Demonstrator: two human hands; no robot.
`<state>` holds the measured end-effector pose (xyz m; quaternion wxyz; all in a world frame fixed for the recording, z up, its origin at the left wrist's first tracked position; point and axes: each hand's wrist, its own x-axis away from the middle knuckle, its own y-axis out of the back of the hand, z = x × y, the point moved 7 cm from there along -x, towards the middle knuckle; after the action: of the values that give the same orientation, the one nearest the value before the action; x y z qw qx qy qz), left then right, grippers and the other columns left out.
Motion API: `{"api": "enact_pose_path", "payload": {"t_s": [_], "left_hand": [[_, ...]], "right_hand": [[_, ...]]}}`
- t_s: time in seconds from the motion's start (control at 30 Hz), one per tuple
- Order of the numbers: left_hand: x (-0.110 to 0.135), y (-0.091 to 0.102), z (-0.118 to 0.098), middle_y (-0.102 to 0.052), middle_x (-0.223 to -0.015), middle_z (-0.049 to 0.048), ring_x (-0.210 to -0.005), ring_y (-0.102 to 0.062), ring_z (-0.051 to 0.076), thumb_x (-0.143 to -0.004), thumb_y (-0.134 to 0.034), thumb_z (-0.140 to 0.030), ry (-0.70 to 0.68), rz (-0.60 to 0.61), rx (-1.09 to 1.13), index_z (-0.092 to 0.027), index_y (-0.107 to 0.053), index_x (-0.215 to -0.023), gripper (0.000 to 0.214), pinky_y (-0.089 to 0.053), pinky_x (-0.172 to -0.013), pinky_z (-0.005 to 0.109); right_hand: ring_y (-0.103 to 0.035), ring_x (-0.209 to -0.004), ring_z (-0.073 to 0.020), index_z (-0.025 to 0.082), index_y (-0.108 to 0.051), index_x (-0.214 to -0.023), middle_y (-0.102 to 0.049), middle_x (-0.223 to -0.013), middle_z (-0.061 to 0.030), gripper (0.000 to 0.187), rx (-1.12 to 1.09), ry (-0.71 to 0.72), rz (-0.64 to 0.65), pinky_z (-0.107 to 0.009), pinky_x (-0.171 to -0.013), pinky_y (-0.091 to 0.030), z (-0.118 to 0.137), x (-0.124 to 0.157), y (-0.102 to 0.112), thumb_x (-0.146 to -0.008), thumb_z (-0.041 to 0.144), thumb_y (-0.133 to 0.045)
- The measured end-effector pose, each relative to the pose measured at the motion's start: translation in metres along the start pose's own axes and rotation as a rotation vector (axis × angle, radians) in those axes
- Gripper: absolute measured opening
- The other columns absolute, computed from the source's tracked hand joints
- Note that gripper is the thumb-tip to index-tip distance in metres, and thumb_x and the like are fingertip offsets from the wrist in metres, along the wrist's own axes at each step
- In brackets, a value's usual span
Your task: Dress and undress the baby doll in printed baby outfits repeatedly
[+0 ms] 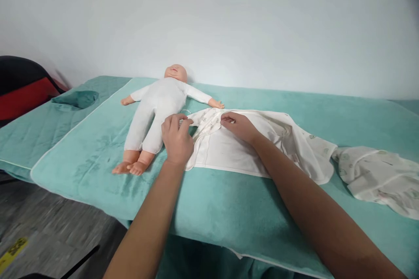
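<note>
A white baby garment with a small print [235,150] lies spread on the green cover, its plain inner side partly turned up. My left hand [178,138] has its fingers curled on the garment's left end, beside the doll's leg. With thumb and fingertips together, my right hand [239,126] pinches the printed fabric near the top edge. A baby doll [163,98] with a white cloth body lies on its back just left of the garment. One doll hand rests close to the garment's upper edge.
Another printed white cloth [379,178] lies crumpled at the right. The green padded cover [81,161] spreads over a table against a white wall [262,35]. A small green cushion [75,99] sits at the left, near a black and red chair [26,89].
</note>
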<state>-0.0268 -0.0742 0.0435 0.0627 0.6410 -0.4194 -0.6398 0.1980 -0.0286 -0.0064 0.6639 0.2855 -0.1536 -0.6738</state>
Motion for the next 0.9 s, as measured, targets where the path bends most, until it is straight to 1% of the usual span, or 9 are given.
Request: {"api": "enact_pose_path", "payload": {"t_s": [0.13,0.2,0.27,0.37,0.47,0.57,0.63,0.77,0.9], "left_hand": [[0.002,-0.017,-0.007,-0.07,-0.105,0.0064,-0.101,-0.059,0.025,-0.08,-0.049,-0.004,-0.035,0.18,0.07,-0.022,-0.066,-0.102,0.033,-0.043,-0.087,0.038],[0.002,-0.026,-0.006,-0.071,-0.104,0.0069,-0.101,-0.061,0.026,-0.086,-0.049,-0.011,0.019,0.293,0.031,-0.022,-0.066,-0.104,0.027,-0.043,-0.086,0.038],[0.001,-0.03,-0.005,-0.072,-0.102,0.0079,-0.101,-0.062,0.028,-0.093,-0.047,-0.022,0.086,0.362,-0.005,-0.022,-0.067,-0.101,0.022,-0.044,-0.088,0.04],[0.001,-0.03,-0.008,-0.073,-0.105,0.0068,-0.106,-0.062,0.028,-0.098,-0.045,-0.038,0.114,0.4,0.074,-0.023,-0.068,-0.104,0.029,-0.043,-0.094,0.042],[0.004,-0.032,-0.012,-0.07,-0.12,0.0056,-0.113,-0.061,0.026,-0.093,-0.055,-0.045,0.133,0.448,0.226,-0.023,-0.063,-0.121,0.036,-0.044,-0.099,0.04],[0.008,-0.039,-0.013,-0.066,-0.13,0.0058,-0.118,-0.059,0.029,-0.083,-0.068,-0.04,0.152,0.53,0.246,-0.024,-0.057,-0.131,0.052,-0.043,-0.103,0.043],[0.008,-0.042,-0.014,-0.064,-0.132,0.0057,-0.121,-0.057,0.031,-0.081,-0.067,-0.03,0.136,0.551,0.207,-0.025,-0.056,-0.132,0.053,-0.04,-0.106,0.046],[0.007,-0.042,-0.012,-0.067,-0.125,0.006,-0.12,-0.057,0.029,-0.085,-0.054,-0.019,0.131,0.51,0.17,-0.024,-0.06,-0.126,0.041,-0.042,-0.104,0.045],[0.006,-0.039,-0.008,-0.068,-0.121,0.0078,-0.117,-0.059,0.027,-0.09,-0.048,-0.019,0.134,0.459,0.193,-0.021,-0.062,-0.122,0.035,-0.044,-0.101,0.042]], "right_hand": [[-0.066,-0.104,-0.022,0.022,-0.066,-0.113,-0.073,-0.11,-0.006,0.034,-0.39,-0.112,0.06,-0.039,-0.092,-0.05,0.009,0.007,-0.006,-0.083,0.039,-0.063],[-0.064,-0.112,-0.0224,0.023,-0.062,-0.119,-0.07,-0.121,-0.0076,0.039,-0.505,-0.07,0.116,-0.04,-0.093,-0.051,0.016,0.009,-0.01,-0.083,0.038,-0.063],[-0.058,-0.124,-0.0228,0.025,-0.059,-0.126,-0.062,-0.137,-0.0076,0.045,-0.516,0.043,0.161,-0.042,-0.102,-0.047,0.023,0.009,-0.012,-0.083,0.037,-0.064],[-0.043,-0.141,-0.0231,0.029,-0.055,-0.136,-0.045,-0.155,-0.0046,0.051,-0.369,0.181,0.221,-0.044,-0.111,-0.041,0.03,0.011,-0.017,-0.085,0.036,-0.061],[-0.03,-0.148,-0.0232,0.028,-0.05,-0.142,-0.031,-0.162,-0.0047,0.054,-0.153,0.209,0.245,-0.043,-0.112,-0.039,0.03,0.011,-0.025,-0.089,0.036,-0.055],[-0.027,-0.149,-0.0234,0.022,-0.047,-0.146,-0.032,-0.162,-0.0086,0.056,0.089,0.23,0.208,-0.043,-0.12,-0.028,0.028,0.01,-0.028,-0.092,0.034,-0.053],[-0.029,-0.148,-0.0247,0.019,-0.047,-0.146,-0.034,-0.16,-0.01,0.056,0.263,0.22,0.183,-0.043,-0.122,-0.023,0.024,0.009,-0.028,-0.093,0.033,-0.052],[-0.033,-0.145,-0.0275,0.016,-0.043,-0.149,-0.038,-0.159,-0.0104,0.057,0.544,0.075,0.109,-0.047,-0.12,-0.025,0.002,0.013,-0.013,-0.096,0.038,-0.045],[-0.034,-0.145,-0.0291,0.015,-0.046,-0.146,-0.041,-0.157,-0.0115,0.056,0.657,-0.035,-0.004,-0.052,-0.119,-0.023,-0.027,0.028,0.02,-0.097,0.044,-0.039]]}}
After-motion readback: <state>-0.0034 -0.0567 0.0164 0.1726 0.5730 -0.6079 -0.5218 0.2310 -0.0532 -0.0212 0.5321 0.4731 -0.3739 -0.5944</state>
